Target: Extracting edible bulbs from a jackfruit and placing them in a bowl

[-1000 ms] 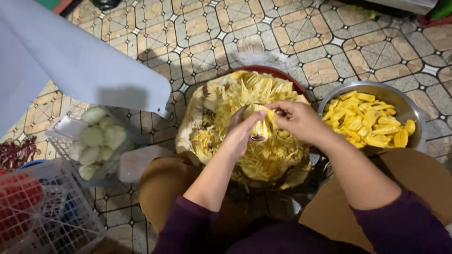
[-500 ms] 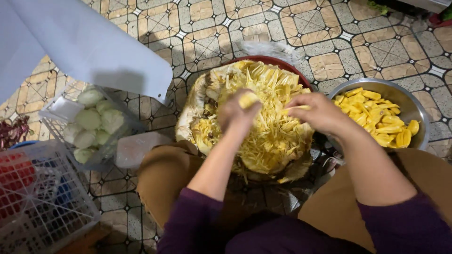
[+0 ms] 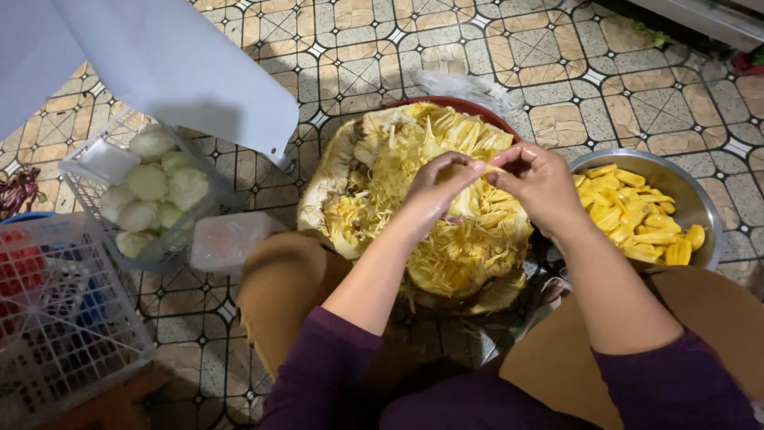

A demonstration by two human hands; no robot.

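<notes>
A big opened jackfruit (image 3: 398, 199), yellow and stringy inside, lies on a red tray (image 3: 465, 106) on the tiled floor between my knees. Over its middle my left hand (image 3: 434, 191) and my right hand (image 3: 537, 179) meet. Both pinch a yellow jackfruit pod (image 3: 469, 201) with pale fibres, held just above the fruit. To the right stands a metal bowl (image 3: 676, 179) with several cleaned yellow pods (image 3: 637, 223) in it.
A clear plastic basket (image 3: 95, 163) of pale round seeds sits at the left. A white wire basket (image 3: 64, 318) with red and blue things stands at the lower left. A white sheet (image 3: 159, 56) hangs over the upper left. A crumpled plastic bag (image 3: 465, 84) lies behind the tray.
My hands had come apart over the fruit half a second ago. Now they are back together at its middle, fingertips on one pod. The view has shifted slightly.
</notes>
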